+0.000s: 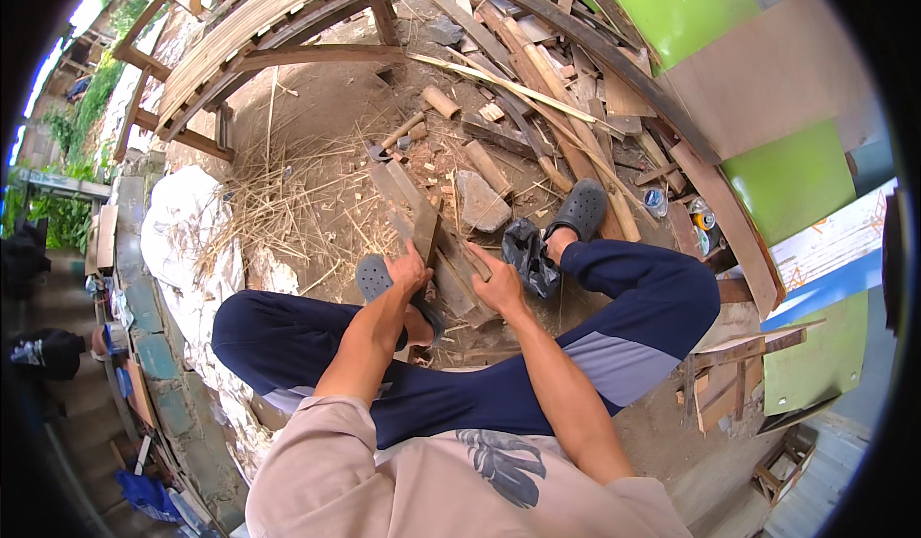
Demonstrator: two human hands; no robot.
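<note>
My left hand (pixel 411 269) is closed around the near end of a short wooden block (pixel 423 228), which is tilted up between my feet. To its right, my right hand (pixel 501 286) grips a slim brown wooden handle (pixel 477 263); what its far end joins is too small to tell. Beneath both hands lie wooden boards (pixel 459 293) on the ground. A hammer (pixel 395 136) with a wooden handle rests farther ahead. A grey stone (pixel 483 202) sits just beyond my right hand, and a crumpled black plastic bag (pixel 530 258) lies beside my right foot.
A slatted bamboo bench (pixel 254 39) stands at the far left. Scrap planks (pixel 552 58) are piled at the far right. Thin bamboo strips (pixel 278 212) litter the dirt beside a white sack (pixel 187 226). Green and brown panels (pixel 782 96) line the right side.
</note>
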